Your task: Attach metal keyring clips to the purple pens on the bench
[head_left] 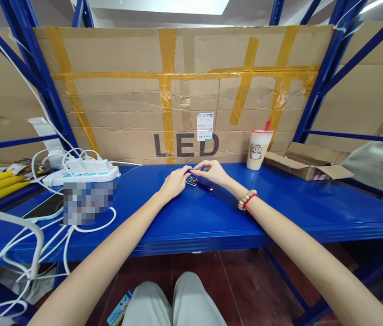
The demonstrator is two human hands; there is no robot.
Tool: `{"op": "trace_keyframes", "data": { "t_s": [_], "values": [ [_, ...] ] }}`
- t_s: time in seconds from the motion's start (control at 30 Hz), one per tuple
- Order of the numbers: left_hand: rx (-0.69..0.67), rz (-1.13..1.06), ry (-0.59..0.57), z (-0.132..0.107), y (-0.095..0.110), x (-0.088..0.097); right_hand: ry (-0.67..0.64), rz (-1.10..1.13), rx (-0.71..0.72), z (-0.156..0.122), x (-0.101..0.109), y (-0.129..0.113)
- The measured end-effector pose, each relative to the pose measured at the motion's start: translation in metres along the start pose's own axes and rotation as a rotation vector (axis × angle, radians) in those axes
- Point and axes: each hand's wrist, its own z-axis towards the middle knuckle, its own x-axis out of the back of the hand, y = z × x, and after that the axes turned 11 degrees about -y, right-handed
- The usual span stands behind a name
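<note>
Over the middle of the blue shelf point(225, 217), my left hand point(176, 182) and my right hand point(213, 172) meet, both with fingers closed in a pinch. Between their fingertips is a small purple-blue piece point(188, 171), mostly covered, its kind unclear. Just below it hangs or lies a silver metal clip point(191, 182), close to the fingers of my left hand. A slim dark purple, pen-like stick point(206, 186) extends to the right beneath my right hand. Whether clip, stick and purple piece are joined is too small to tell.
Right of my hands stand a drink cup point(256, 151) with a red straw and an open cardboard box point(308, 163). A white power strip point(85, 174), tangled white cables point(65, 235) and a phone point(43, 206) occupy the left. A large cardboard sheet point(123, 113) backs the shelf.
</note>
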Motion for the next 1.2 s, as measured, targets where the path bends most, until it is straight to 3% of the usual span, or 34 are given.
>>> {"op": "trace_keyframes", "data": {
  "t_s": [0.27, 0.5, 0.77, 1.0, 1.2],
  "values": [
    [-0.028, -0.022, -0.061, -0.003, 0.003, 0.002, 0.029, -0.171, 0.159, 0.002, 0.007, 0.006],
    [-0.019, -0.002, -0.164, -0.007, 0.007, 0.001, -0.067, -0.282, 0.195, -0.001, 0.013, 0.005],
    [-0.027, -0.036, -0.115, -0.008, 0.006, 0.001, -0.061, -0.229, 0.102, -0.002, 0.003, 0.003],
    [-0.05, -0.005, -0.086, -0.007, 0.007, 0.002, -0.073, -0.041, -0.099, -0.002, -0.002, 0.002],
    [0.028, -0.04, -0.059, -0.001, 0.004, -0.001, -0.03, -0.123, -0.012, 0.0, 0.003, 0.002]
  ]
}}
